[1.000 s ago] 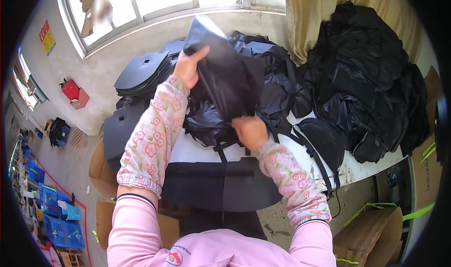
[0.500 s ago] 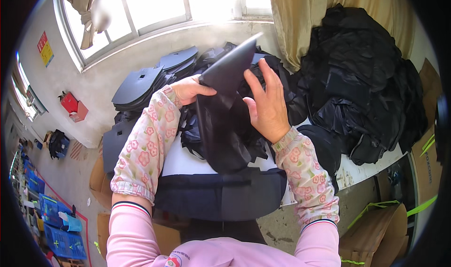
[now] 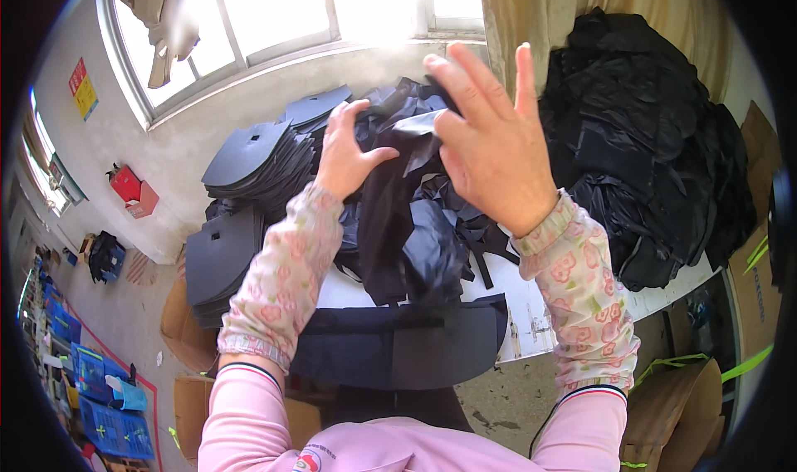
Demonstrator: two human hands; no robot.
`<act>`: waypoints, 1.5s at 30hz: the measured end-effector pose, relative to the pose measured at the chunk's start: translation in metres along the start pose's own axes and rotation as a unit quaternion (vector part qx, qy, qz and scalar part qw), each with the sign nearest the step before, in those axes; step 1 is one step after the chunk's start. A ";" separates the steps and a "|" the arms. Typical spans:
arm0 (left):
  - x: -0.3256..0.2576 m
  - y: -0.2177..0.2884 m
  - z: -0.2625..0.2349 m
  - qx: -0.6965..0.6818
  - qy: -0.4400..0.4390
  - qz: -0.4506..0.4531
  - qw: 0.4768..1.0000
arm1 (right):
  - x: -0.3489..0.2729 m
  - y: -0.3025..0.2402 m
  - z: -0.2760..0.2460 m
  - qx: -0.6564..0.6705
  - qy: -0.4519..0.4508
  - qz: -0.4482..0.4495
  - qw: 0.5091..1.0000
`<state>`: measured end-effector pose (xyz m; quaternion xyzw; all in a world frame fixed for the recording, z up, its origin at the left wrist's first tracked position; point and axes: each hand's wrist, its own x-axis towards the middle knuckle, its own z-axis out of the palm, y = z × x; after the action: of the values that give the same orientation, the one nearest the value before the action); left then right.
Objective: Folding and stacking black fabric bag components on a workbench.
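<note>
My left hand (image 3: 342,158) is raised with thumb and fingers apart, beside a black, partly glossy fabric piece (image 3: 383,223) and not closed on it. My right hand (image 3: 502,144) is higher and farther right. Its outer fingers are stretched out, while the thumb and index finger appear to pinch the piece's upper edge; the exact contact is partly hidden. The piece hangs in loose folds over the table, its lower end blurred. Nearer me, a flat black panel (image 3: 332,352) with a curved edge lies along the table's front, a dark grey section at its right.
Stacks of dark grey curved boards (image 3: 249,152) stand at the left, with more boards (image 3: 220,252) nearer. A large heap of black fabric (image 3: 635,156) rises at the right. The white table (image 3: 531,322) shows between. Cardboard boxes (image 3: 677,414) stand at lower right.
My left hand has let go of the black piece, and its fingers have spread. My right hand has moved up and right. The piece, upright and stiff-looking before, now hangs in folds.
</note>
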<state>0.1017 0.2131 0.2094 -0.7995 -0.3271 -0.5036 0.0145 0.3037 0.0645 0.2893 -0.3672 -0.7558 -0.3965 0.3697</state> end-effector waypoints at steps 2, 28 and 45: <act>-0.026 0.029 -0.013 0.037 0.137 0.053 0.989 | 0.003 0.001 -0.006 -0.007 -0.010 0.023 1.000; -0.236 -0.019 -0.286 -0.152 -0.452 -0.394 0.786 | -0.150 -0.063 -0.111 0.801 -0.441 0.113 0.388; -0.251 -0.072 -0.251 -0.090 -0.499 -0.470 0.723 | -0.199 -0.040 0.171 0.613 -0.246 0.396 0.638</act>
<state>-0.2070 0.0528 0.1063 -0.6768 -0.5739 -0.0018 -0.4611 0.3150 0.1446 0.0371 -0.4046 -0.6708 0.4464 0.4325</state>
